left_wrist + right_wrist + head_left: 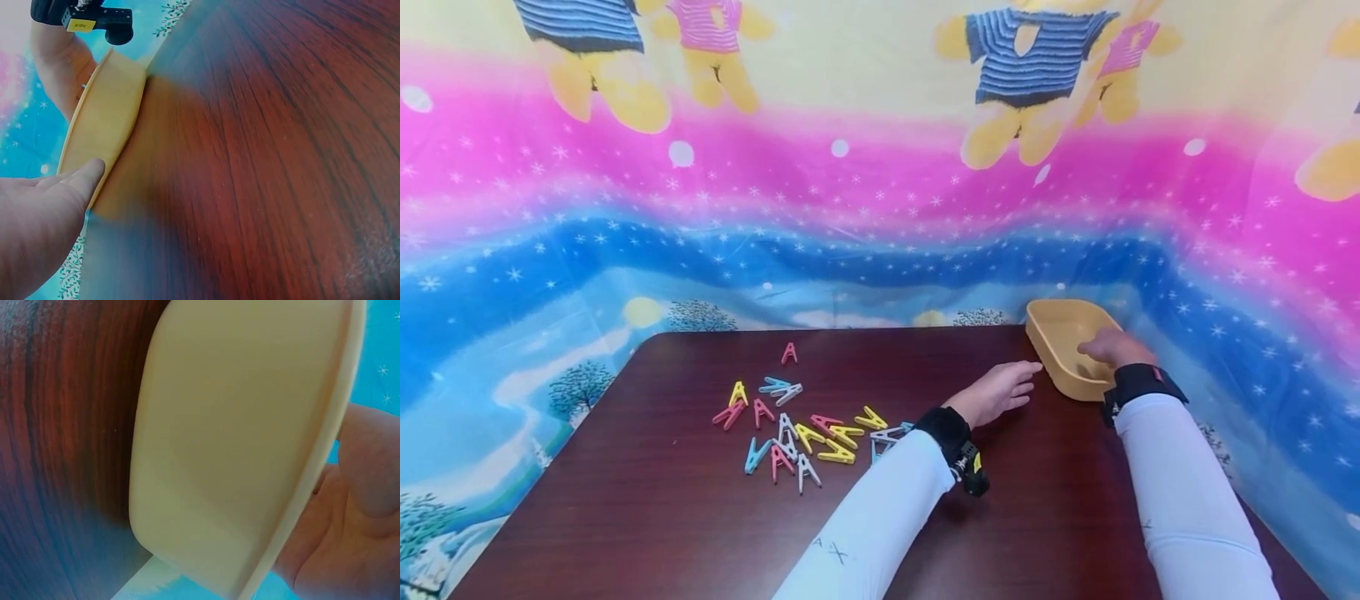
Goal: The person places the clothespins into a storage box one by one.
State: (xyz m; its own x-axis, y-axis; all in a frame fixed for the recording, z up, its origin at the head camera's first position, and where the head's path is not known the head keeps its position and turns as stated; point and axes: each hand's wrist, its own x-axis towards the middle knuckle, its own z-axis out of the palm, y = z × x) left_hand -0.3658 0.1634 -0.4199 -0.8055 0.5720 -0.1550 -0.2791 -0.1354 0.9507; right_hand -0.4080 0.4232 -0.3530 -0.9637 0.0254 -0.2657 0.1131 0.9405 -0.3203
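Note:
A tan plastic bin [1051,354] stands at the back right of the dark table. My right hand [1114,346] reaches over its right side, fingers pointing into it. From the right wrist view, the bin's outer wall [231,425] hides the fingertips of that hand [356,506]; I cannot tell whether they hold something. Palm down, my left hand [996,392] extends toward the bin's left side with its fingers fairly straight. In the left wrist view its thumb [90,175] overlaps the bin's side [109,112]. Nothing shows in the left hand's grasp.
Several clothespins in red, yellow, blue and white lie scattered left of my left arm, among them a yellow clothespin [837,452] and a red clothespin [789,353]. My left sleeve [872,517] partly covers the nearest ones. A printed cloth [850,200] hangs behind the table [647,467].

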